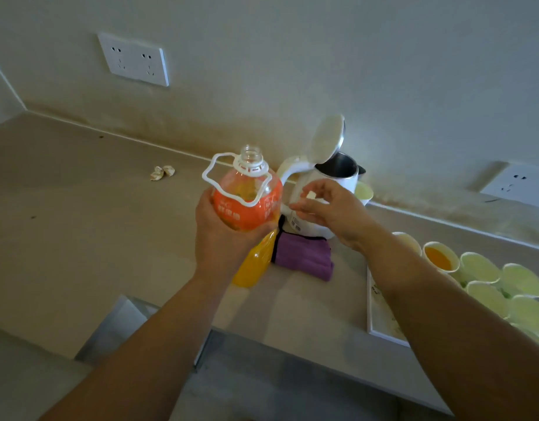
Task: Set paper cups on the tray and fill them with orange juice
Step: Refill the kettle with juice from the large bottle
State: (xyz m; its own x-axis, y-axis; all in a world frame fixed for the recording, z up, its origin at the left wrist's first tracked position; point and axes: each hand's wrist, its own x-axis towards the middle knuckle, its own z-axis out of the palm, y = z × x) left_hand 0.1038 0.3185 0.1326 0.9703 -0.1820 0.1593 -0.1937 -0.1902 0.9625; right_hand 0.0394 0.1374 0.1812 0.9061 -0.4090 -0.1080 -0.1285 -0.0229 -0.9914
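My left hand (219,238) grips the uncapped bottle (247,205) while, just right of it, my right hand (332,209) pinches its cap (310,195).

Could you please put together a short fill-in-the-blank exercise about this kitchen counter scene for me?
1. The left hand grips the orange-labelled juice ___.
2. The fingers of the right hand pinch the small white ___ taken off the bottle.
3. The kettle has its lid standing ___.
4. The folded cloth beside the kettle is ___.
Missing words: bottle; cap; open; purple.
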